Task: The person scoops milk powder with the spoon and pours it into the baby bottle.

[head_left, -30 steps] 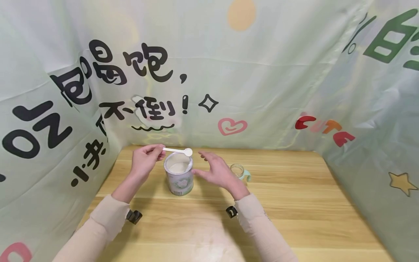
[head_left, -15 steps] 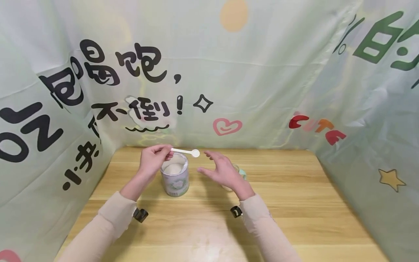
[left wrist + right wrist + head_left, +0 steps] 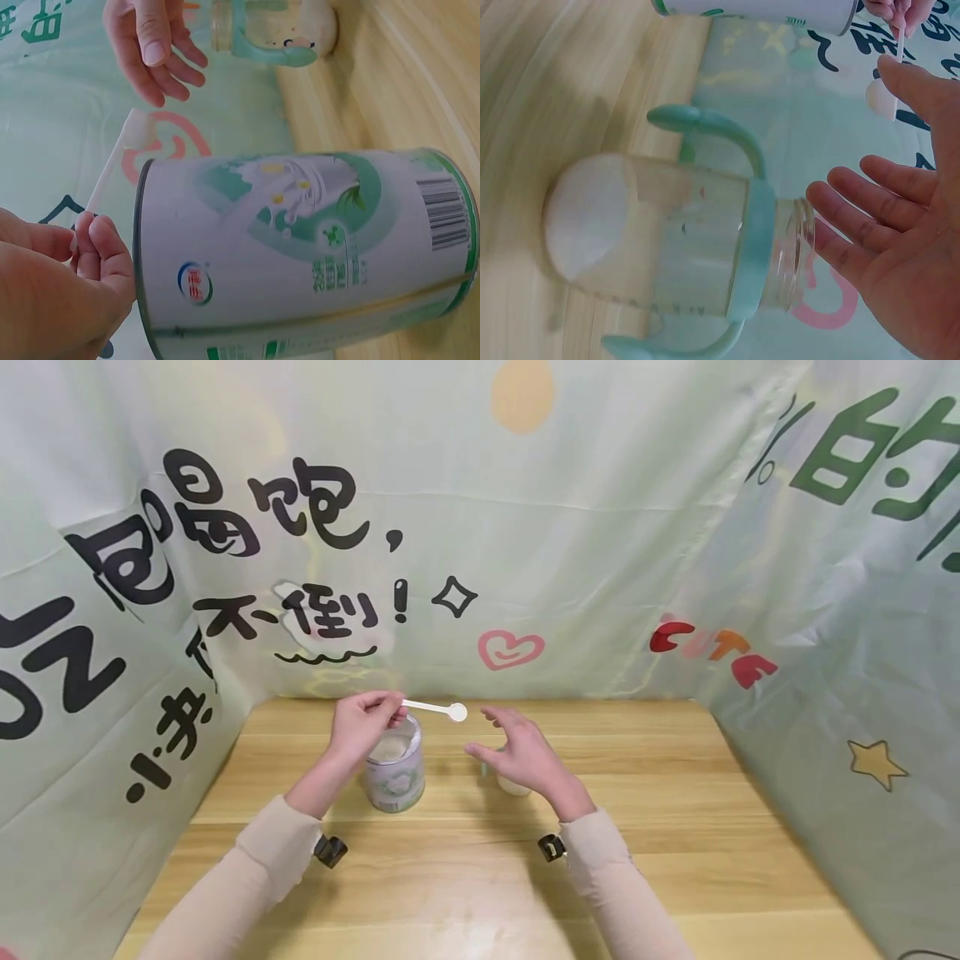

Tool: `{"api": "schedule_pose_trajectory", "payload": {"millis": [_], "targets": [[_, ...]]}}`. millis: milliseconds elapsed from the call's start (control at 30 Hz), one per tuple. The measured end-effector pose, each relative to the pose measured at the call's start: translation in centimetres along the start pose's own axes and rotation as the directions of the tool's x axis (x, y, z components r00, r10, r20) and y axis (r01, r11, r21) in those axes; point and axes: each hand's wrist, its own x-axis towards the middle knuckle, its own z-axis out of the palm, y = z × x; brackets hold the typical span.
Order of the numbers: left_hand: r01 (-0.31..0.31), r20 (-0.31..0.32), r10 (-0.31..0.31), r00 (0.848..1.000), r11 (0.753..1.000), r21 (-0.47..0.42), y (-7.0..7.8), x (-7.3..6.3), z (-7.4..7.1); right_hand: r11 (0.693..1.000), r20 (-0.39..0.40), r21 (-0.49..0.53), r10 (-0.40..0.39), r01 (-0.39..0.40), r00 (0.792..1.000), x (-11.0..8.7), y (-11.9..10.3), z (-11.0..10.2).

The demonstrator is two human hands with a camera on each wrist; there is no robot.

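My left hand (image 3: 366,722) pinches the handle of a white measuring scoop (image 3: 429,707), its bowl pointing right and held level. Below and beside that hand stands an open milk powder can (image 3: 395,783), pale powder visible inside. The left wrist view shows the scoop's bowl (image 3: 141,131) past the can's rim. My right hand (image 3: 525,756) hovers with fingers spread, holding nothing. Under it, an uncapped clear baby bottle (image 3: 697,232) with mint-green handles stands on the table, mostly hidden in the head view. The bottle's bottom looks white; I cannot tell whether that is powder.
The wooden table (image 3: 450,877) meets printed cloth walls (image 3: 600,568) at the back and both sides. A black wrist strap piece (image 3: 330,850) hangs below the left cuff and another (image 3: 551,847) below the right. A dark cable (image 3: 926,954) shows at the lower right corner.
My left hand has carried the scoop rightward, from over the can's mouth toward the bottle. My right hand has shifted right, over the bottle. The head view has turned slightly right.
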Motion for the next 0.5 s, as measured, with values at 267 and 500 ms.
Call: {"api": "schedule_pose_trajectory", "payload": {"millis": [267,500], "targets": [[0.003,0.035,-0.003,0.999,1.000,-0.017,-0.1,0.1,1.4,1.000,-0.025,-0.018,0.007,-0.008,1.000,-0.8,0.8,-0.6],[0.003,0.070,-0.002,0.998,1.000,-0.023,-0.4,0.3,2.4,1.000,-0.033,-0.013,0.023,-0.023,0.999,-1.3,1.6,-0.9]]}}
